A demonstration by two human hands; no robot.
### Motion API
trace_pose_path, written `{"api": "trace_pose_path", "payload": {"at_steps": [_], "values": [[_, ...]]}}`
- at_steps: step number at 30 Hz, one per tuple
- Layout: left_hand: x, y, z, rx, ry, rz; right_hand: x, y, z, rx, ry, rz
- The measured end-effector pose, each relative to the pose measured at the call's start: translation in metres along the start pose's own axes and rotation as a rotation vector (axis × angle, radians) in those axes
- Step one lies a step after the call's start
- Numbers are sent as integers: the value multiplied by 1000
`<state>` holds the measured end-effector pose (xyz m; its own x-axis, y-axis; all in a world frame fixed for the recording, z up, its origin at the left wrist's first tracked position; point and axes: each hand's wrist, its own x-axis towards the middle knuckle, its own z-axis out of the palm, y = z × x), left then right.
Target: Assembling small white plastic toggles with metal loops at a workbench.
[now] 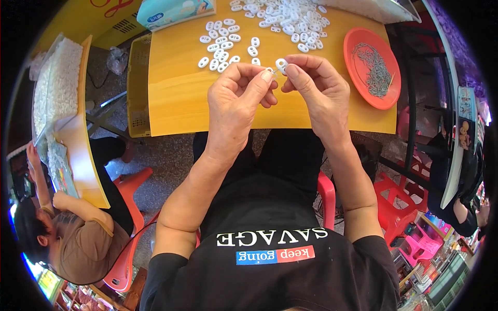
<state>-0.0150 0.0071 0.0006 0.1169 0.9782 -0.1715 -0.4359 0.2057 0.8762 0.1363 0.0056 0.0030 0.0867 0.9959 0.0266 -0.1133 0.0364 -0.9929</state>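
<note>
Both my hands are raised over the front part of the yellow table, close together. My right hand pinches a white oval plastic piece with holes between thumb and fingertips. My left hand is also closed in a pinch, on a small white piece mostly hidden by the thumb. Something thin and shiny seems to lie between the two pinches, too small to make out. Beyond my left hand lies a loose group of white two-holed oval pieces. A bigger heap of white pieces spreads farther back.
To the right, a red plastic bowl holds many small grey metal parts. A blue soft pack sits at the far left corner. Another person works at a side table on the left. Red stools stand at right.
</note>
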Motion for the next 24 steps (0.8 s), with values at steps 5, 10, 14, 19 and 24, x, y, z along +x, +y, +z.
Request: {"api": "trace_pose_path", "payload": {"at_steps": [5, 10, 14, 19, 24], "values": [[-1, 0, 1, 9, 1, -3, -2, 1, 3, -31, -2, -52], [-1, 0, 3, -10, -6, 11, -3, 0, 6, -32, 5, -53], [-2, -1, 1, -12, -13, 19, -4, 1, 7, -57, 5, -64], [0, -2, -1, 3, -30, 22, -5, 6, 6, -54, -24, -70], [0, -7, -3, 19, -48, 19, -5, 12, 4, 46, -22, -3]]}}
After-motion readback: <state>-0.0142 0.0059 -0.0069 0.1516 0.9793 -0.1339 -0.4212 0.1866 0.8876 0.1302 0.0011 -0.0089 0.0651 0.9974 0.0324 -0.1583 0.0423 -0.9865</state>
